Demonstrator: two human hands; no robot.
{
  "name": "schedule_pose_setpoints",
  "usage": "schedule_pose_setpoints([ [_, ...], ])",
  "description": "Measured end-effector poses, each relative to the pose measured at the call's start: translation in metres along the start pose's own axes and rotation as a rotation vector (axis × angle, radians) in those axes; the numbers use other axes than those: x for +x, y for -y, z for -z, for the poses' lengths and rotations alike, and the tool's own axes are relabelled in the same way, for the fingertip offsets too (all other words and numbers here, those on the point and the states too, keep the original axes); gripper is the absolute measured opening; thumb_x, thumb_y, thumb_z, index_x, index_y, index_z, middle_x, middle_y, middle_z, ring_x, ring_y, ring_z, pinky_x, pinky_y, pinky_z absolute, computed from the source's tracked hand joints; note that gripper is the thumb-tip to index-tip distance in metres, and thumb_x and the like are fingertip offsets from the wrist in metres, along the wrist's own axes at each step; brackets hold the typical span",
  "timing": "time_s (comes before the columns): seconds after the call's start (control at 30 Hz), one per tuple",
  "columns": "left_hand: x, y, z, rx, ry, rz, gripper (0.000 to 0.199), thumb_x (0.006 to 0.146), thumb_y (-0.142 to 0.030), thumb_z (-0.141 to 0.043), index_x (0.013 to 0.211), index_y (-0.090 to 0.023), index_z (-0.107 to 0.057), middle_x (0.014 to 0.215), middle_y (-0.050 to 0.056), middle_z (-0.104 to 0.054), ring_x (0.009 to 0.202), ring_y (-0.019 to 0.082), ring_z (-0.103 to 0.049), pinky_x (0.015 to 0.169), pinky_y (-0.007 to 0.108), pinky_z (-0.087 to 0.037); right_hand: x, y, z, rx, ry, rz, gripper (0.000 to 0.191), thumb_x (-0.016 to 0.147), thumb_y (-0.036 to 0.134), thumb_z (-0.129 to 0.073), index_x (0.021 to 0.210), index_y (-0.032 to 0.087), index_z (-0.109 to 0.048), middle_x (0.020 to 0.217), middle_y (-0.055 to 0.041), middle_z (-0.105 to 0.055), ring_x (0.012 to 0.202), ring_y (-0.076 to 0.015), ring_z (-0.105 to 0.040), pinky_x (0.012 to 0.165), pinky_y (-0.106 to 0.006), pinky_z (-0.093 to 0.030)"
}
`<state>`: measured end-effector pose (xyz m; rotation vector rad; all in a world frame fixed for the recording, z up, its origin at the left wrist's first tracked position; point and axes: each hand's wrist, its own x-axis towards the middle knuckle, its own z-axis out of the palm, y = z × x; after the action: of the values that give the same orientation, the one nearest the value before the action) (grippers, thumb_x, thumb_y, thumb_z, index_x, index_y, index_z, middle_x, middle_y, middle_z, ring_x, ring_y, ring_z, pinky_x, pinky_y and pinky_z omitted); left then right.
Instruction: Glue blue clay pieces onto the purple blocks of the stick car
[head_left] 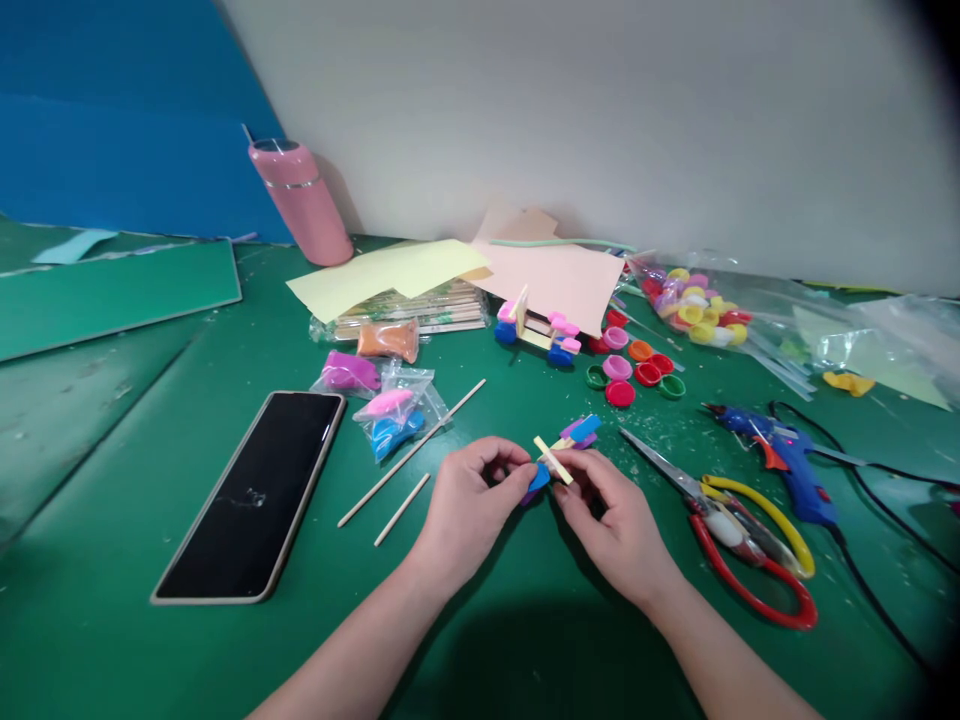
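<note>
Between my two hands is a small stick-and-clay model [554, 461] with pale wooden sticks and blue and purple pieces at its ends. My left hand [474, 505] pinches its near blue and purple end between thumb and finger. The fingers of my right hand [619, 520] are closed on the other side, by the crossing pale stick, and partly cover it. A similar finished-looking model [536, 330] with blue and pink pieces stands farther back. Left of my hands lie a long wooden stick [411, 454] and a shorter stick [402, 510].
A phone [251, 500] lies at left, near bagged clay [394, 415]. On the right are scissors [750, 550] and a blue glue gun [795, 465] with its cord. Colored caps [618, 368], a bag of caps [697, 308], paper [390, 272] and a pink bottle [304, 205] stand behind.
</note>
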<state>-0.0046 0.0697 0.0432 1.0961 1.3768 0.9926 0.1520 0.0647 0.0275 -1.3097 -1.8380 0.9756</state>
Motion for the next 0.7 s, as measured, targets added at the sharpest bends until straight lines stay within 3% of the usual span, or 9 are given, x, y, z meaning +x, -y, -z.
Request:
schedule_pose_setpoints([
  [0.37,-0.0020,0.0036,-0.0020,0.188,-0.114,-0.175,0.005,0.070,-0.018,-0.059,0.068,-0.019,-0.063,0.069,0.001,-0.061,0.073,0.017,-0.054,0.069,0.029,-0.041,0.0001,0.0022,-0.0012,0.031,0.009,0.020,0.025,0.082,0.016,-0.048,0.106,0.021,-0.054,0.088,-0.0032,-0.054,0.063,-0.0118,-0.050,0.059,-0.023,-0.045],
  [0.7,-0.0012,0.0052,-0.0044,0.182,-0.071,-0.134,0.009,0.074,-0.021,-0.055,0.073,-0.018,-0.063,0.071,0.002,-0.064,0.065,0.015,-0.055,0.061,0.027,-0.043,-0.0002,0.0026,-0.0020,0.008,0.021,0.040,0.023,0.083,0.017,-0.048,0.104,0.021,-0.056,0.087,-0.0038,-0.054,0.066,-0.0133,-0.050,0.060,-0.023,-0.044],
])
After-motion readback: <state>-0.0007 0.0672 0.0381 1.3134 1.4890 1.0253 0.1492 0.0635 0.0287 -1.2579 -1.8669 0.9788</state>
